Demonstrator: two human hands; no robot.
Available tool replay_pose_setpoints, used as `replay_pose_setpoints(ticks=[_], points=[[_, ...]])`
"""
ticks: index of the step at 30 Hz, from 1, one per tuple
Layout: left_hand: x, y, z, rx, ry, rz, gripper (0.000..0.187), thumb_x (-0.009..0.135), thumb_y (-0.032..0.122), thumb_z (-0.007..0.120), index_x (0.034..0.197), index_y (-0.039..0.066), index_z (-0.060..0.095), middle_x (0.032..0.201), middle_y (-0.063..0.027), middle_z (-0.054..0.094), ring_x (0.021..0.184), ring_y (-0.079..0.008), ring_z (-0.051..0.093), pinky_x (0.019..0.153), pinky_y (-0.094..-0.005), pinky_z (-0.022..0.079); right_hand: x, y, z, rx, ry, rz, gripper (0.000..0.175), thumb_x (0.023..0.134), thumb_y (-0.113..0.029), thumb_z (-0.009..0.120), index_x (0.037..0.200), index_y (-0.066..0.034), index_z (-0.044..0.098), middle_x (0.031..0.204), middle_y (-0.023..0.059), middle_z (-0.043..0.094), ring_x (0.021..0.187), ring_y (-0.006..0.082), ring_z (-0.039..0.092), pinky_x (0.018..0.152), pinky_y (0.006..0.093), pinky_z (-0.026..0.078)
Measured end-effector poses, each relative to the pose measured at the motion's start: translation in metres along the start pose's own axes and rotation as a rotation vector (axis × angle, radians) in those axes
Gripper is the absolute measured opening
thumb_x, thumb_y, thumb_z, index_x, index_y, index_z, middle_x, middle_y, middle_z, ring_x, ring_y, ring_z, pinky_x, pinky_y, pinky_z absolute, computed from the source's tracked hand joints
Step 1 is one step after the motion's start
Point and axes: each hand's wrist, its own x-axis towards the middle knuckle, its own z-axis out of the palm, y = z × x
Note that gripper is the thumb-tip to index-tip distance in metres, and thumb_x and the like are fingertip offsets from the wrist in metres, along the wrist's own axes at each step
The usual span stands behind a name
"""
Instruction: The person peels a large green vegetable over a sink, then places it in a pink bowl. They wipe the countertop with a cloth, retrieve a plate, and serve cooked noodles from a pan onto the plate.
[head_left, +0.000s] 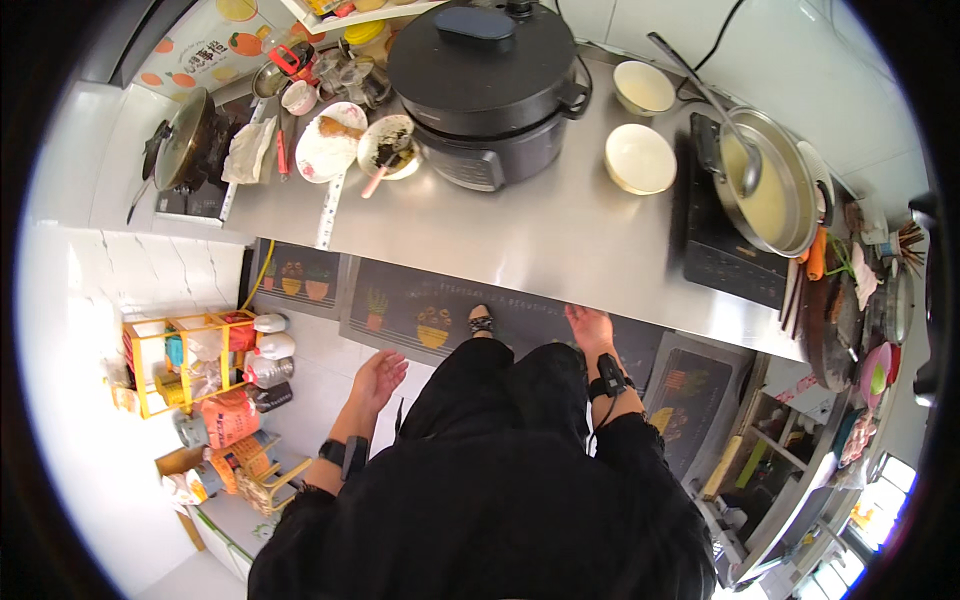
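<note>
My left hand (382, 379) hangs low beside my body, over the floor, with its fingers apart and nothing in it. Just below the front edge of the steel counter (465, 225) is my right hand (589, 326), empty, its fingertips close to or partly behind that edge. On the counter stand a large black electric cooker (487, 82) and two pale bowls, one farther back (643, 88) and one nearer (640, 160). To the right, a metal pot (772, 217) of pale liquid with a ladle (750, 169) in it rests on a black cooktop (727, 259).
At the counter's left are an oval plate (331, 154), a bowl with dark sauce and a spoon (401, 161), a red-handled knife (282, 150) and a lidded pan (184, 142). Carrots (816, 255) lie near a round board (840, 322). A yellow rack (184, 360) stands at lower left.
</note>
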Motion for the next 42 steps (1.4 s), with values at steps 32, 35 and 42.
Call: replay_pose_setpoints(ticks=[32,35,42], points=[[0.167,-0.006,0.178,1.564,-0.434,-0.536,0.021,0.098,0.026,0.05,0.107,0.008,0.057,0.096,-0.0074,0.065,0.086,-0.0174,0.064,0.076,-0.0302,0.051,-0.327,0.177,-0.026,-1.172,1.159,-0.667,0.061,0.076,0.007,0.058,0.135,0.0022,0.041,0.144,0.0263,0.034,0.132,0.0415,0.036,0.109,0.0453,0.03],[0.22,-0.043,0.191,1.648,-0.424,-0.527,0.02,0.097,0.026,0.051,0.105,0.008,0.057,0.092,-0.0061,0.065,0.084,-0.0162,0.064,0.075,-0.0291,0.051,-0.366,0.282,-0.002,-0.947,1.197,-0.368,0.054,0.079,0.008,0.052,0.132,0.0021,0.046,0.138,0.023,0.044,0.128,0.0386,0.042,0.108,0.0436,0.032],[0.408,-0.133,0.164,1.488,-0.276,-0.448,0.016,0.093,0.023,0.058,0.102,0.009,0.06,0.089,-0.0047,0.065,0.084,-0.0154,0.063,0.074,-0.0279,0.051,-0.364,0.507,0.0,0.23,1.546,0.165,0.029,0.095,-0.01,0.052,0.122,-0.0003,0.051,0.121,0.0121,0.054,0.111,0.0229,0.053,0.096,0.0292,0.04]])
